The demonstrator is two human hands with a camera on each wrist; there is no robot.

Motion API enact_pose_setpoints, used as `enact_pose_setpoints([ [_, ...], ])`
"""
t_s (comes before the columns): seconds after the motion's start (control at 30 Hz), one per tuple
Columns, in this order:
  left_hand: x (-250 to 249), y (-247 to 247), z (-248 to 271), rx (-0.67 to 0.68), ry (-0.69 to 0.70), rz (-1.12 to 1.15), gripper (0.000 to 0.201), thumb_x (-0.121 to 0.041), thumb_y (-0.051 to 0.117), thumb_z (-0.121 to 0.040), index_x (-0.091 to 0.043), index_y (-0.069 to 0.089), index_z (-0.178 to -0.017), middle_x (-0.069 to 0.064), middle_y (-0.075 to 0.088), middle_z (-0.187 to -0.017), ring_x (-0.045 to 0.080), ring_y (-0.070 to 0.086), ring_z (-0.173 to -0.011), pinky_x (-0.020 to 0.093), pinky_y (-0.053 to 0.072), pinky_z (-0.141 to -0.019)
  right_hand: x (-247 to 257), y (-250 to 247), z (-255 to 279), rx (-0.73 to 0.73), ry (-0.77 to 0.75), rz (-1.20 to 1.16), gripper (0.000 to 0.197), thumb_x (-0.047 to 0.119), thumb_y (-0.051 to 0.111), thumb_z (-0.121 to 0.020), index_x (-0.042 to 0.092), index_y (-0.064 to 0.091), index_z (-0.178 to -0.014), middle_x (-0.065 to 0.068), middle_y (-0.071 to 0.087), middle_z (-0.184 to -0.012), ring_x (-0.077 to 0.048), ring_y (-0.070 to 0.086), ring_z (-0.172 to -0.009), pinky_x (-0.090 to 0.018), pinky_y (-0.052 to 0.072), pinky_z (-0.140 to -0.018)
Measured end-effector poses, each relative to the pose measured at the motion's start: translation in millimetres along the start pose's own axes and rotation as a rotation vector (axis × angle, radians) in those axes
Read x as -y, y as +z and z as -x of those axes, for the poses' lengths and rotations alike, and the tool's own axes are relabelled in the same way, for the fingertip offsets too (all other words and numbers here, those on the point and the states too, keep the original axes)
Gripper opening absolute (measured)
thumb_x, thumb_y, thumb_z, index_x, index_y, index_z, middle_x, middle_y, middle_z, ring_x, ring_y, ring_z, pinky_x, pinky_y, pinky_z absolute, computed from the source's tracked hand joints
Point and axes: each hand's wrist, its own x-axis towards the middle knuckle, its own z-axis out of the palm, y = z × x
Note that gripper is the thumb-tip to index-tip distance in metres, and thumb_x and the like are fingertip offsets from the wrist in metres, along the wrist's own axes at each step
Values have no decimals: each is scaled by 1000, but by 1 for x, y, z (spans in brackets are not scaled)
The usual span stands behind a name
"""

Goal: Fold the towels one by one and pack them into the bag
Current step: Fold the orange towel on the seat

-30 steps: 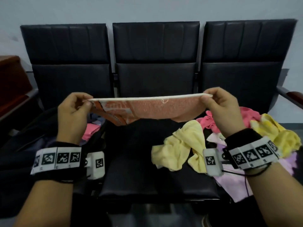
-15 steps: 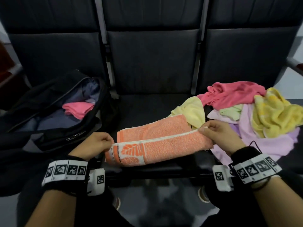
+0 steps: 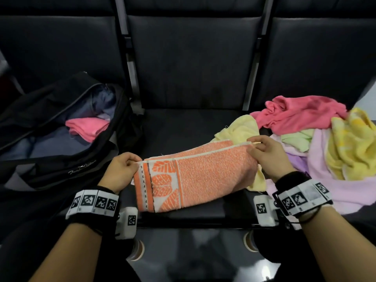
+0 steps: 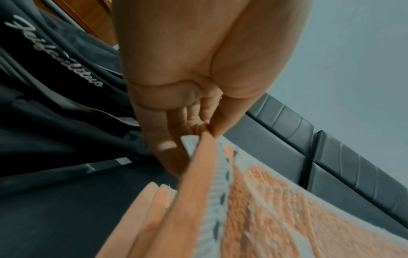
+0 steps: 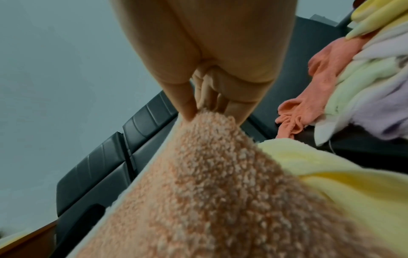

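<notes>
Orange towel (image 3: pixel 200 176) is being stretched across the front of the middle seat (image 3: pixel 179 127), its long axis running left to right between the hands, the far edge rising slightly toward the right. The patterned end is being pinched by the left hand (image 3: pixel 120 171), thumb against curled fingers as the left wrist view shows (image 4: pixel 198 108); the plain end is being gripped the same way by the right hand (image 3: pixel 268 157), seen close in the right wrist view (image 5: pixel 212 83). Two layers are being shown, an upper edge lying just behind a lower one, so a lengthwise fold is judged to be under way. The black bag (image 3: pixel 61 139) is lying open to the left, nearer the left hand, with a folded pink towel (image 3: pixel 87 128) inside. The pile of unfolded towels (image 3: pixel 317 139) is sitting to the right, with a yellow towel (image 3: pixel 238 127) touching the orange one. Cursive white lettering is being shown on the bag's rim (image 4: pixel 57 52), too slanted for a sure reading. The wristbands are carrying square coded markers (image 3: pixel 93 201).
</notes>
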Motion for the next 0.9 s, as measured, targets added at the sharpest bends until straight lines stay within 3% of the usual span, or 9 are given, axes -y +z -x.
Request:
enact_pose_setpoints([
  [0.07, 2, 4, -11, -46, 16, 4, 18, 0, 61, -90, -14, 69, -86, 6, 68, -76, 15, 62, -66, 27, 48, -63, 1, 5, -15, -41, 0, 7, 19, 4, 65, -89, 22, 64, -94, 2, 73, -75, -6, 67, -64, -18, 49, -54],
  [0.17, 5, 10, -30, -86, 19, 30, 20, 0, 60, -90, -18, 68, -86, 5, 68, -78, 15, 61, -66, 27, 49, -63, 2, 14, -40, -91, -16, 74, 19, 7, 66, -87, 26, 64, -88, 2, 73, -79, -3, 67, -65, -23, 49, -59],
  [0.3, 15, 26, -54, -126, -34, 29, 16, -5, 60, -92, -20, 66, -88, 5, 69, -85, 20, 65, -76, 30, 53, -69, -9, 27, -72, -119, 14, 184, 17, 11, 66, -86, 28, 64, -87, 0, 74, -85, -17, 70, -77, -36, 55, -73],
  [0.4, 30, 40, -61, -143, -101, 9, 21, -6, 59, -94, -10, 65, -114, 12, 69, -110, 30, 66, -98, 45, 54, -92, -26, 35, -81, -96, 74, 351, 19, 14, 64, -88, 19, 64, -107, -3, 73, -96, -22, 66, -85, -36, 52, -81],
  [0.5, 45, 41, -60, -118, -120, -53, 38, -12, 63, -93, -12, 57, -131, 11, 59, -129, 26, 62, -105, 43, 51, -98, -46, 35, -67, -47, 85, 569, 31, 26, 65, -91, 13, 64, -119, -3, 69, -98, -16, 57, -84, -25, 37, -76],
  [0.6, 51, 36, -55, -134, -119, -126, 27, -19, 68, -90, -17, 63, -117, 10, 59, -120, 22, 62, -97, 33, 47, -88, -55, 34, -49, 26, 139, 637, 33, 32, 63, -93, 12, 67, -118, -8, 71, -106, -22, 60, -91, -25, 35, -77],
  [0.7, 47, 33, -44, -99, -128, -199, 8, -13, 68, -87, -19, 64, -91, 3, 63, -89, 25, 63, -86, 31, 46, -76, -55, 38, -41, 77, 222, 613, 33, 32, 65, -92, 9, 68, -114, -7, 69, -99, -23, 60, -88, -29, 38, -73],
  [0.77, 44, 33, -35, -34, -145, -224, 15, -10, 66, -87, -23, 63, -79, -1, 63, -74, 25, 65, -80, 30, 47, -71, -50, 41, -41, 100, 290, 523, 27, 30, 69, -89, 8, 69, -105, -4, 68, -91, -24, 63, -85, -31, 44, -71],
  [0.9, 37, 36, -24, 39, -160, -224, 12, -11, 64, -88, -19, 72, -83, 5, 71, -92, 24, 67, -86, 35, 55, -82, -32, 44, -38, 131, 298, 437, 18, 23, 75, -85, 6, 67, -86, -1, 64, -78, -18, 60, -74, -27, 42, -59],
])
